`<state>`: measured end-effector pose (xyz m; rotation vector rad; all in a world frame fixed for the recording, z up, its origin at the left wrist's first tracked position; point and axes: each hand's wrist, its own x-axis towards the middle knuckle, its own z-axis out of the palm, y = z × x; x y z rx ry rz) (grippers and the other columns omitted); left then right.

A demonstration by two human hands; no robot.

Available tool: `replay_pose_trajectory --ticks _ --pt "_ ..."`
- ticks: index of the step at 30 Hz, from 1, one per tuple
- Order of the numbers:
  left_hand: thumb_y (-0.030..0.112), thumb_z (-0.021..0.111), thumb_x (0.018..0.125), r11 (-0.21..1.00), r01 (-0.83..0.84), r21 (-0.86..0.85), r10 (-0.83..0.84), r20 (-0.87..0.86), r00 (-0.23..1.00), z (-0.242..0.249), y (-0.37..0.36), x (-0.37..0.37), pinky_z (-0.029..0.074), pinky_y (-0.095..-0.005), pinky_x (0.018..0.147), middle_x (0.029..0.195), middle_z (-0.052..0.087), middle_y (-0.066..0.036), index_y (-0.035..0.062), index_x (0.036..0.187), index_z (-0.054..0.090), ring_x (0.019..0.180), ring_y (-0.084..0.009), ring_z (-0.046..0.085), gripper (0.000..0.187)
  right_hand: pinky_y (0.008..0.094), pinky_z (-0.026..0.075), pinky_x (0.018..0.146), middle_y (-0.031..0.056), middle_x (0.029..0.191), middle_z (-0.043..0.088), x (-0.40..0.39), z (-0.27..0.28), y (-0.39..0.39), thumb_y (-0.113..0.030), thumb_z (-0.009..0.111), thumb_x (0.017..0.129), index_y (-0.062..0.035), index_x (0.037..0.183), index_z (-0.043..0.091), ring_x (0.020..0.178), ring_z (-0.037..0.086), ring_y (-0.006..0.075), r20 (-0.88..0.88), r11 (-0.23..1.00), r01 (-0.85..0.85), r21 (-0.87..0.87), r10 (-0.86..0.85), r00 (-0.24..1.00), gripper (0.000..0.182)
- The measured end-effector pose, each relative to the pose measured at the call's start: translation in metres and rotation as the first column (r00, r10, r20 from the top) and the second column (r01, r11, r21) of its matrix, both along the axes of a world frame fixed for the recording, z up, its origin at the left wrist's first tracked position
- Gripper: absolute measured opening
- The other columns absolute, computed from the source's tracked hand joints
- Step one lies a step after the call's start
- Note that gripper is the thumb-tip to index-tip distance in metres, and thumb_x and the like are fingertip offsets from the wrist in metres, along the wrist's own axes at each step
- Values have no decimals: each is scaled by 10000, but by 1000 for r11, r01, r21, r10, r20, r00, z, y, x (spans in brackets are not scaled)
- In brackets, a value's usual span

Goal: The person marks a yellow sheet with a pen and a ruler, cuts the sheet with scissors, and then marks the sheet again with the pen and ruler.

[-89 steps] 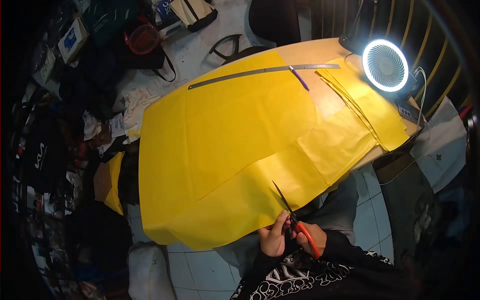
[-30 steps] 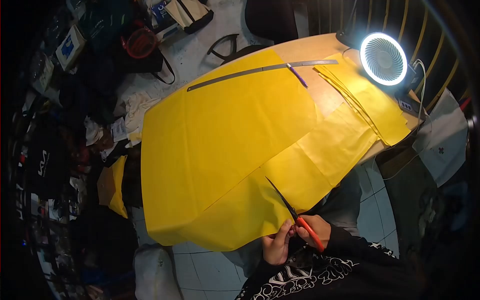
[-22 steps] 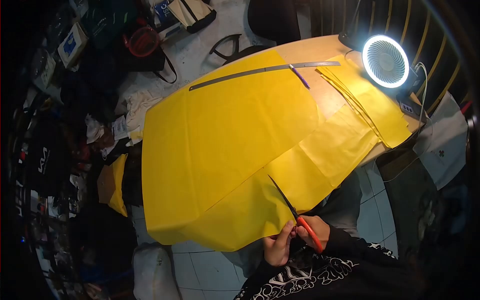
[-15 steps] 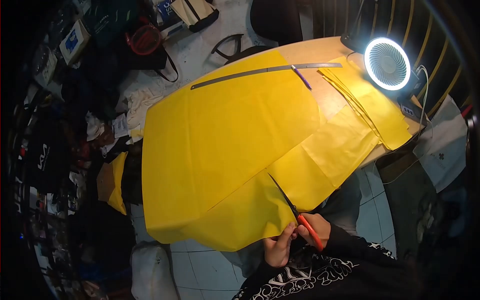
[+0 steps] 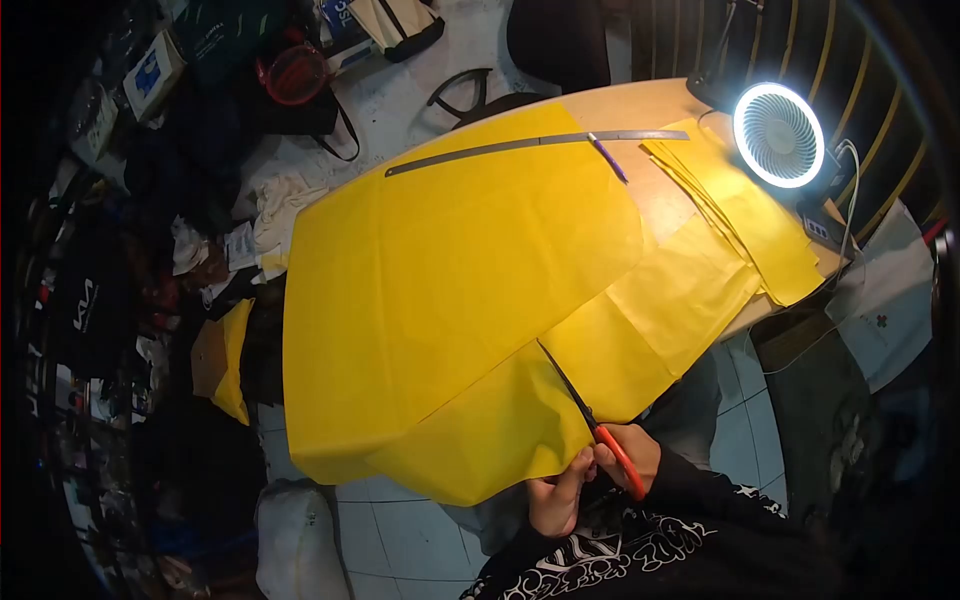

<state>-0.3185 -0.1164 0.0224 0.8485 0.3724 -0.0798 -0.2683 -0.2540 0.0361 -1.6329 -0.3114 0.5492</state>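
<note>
A large sheet of yellow fabric (image 5: 450,260) covers much of the table and hangs over its near edge. My right hand (image 5: 632,455) is closed around the orange handles of a pair of scissors (image 5: 618,462), whose dark blades point up and left along the slit in the sheet. Close beside it, my left hand (image 5: 560,498) pinches the sheet's near edge. To the right of the blades lies another part of the yellow fabric, creased and spread toward the table's right side.
A steel ruler (image 5: 480,153) and a purple pen (image 5: 607,158) lie across the far part of the fabric. Folded yellow pieces (image 5: 750,220) rest at the right, near a lit ring-shaped fan lamp (image 5: 779,135). A white bundle (image 5: 300,545) stands on the floor at lower left.
The view has shifted slightly. Hands, scissors and fabric hold nearly the same positions as before.
</note>
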Motion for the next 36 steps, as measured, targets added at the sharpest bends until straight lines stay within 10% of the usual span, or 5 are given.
replay_pose_trajectory --ticks 15,36 --pt "-13 624 855 999 18 30 -19 47 999 7 -1 -1 431 -235 593 823 592 -55 1 934 566 660 -114 536 99 359 457 554 150 660 578 5 -2 -2 -678 333 887 30 801 552 605 597 284 143 988 -19 -154 41 989 746" --pt "-23 634 824 989 53 141 -66 88 994 0 3 -6 447 -246 602 933 598 -60 12 1069 546 717 -126 563 263 342 467 543 138 661 601 11 -2 6 -519 460 914 30 868 566 592 607 255 131 995 55 -84 -44 990 562"
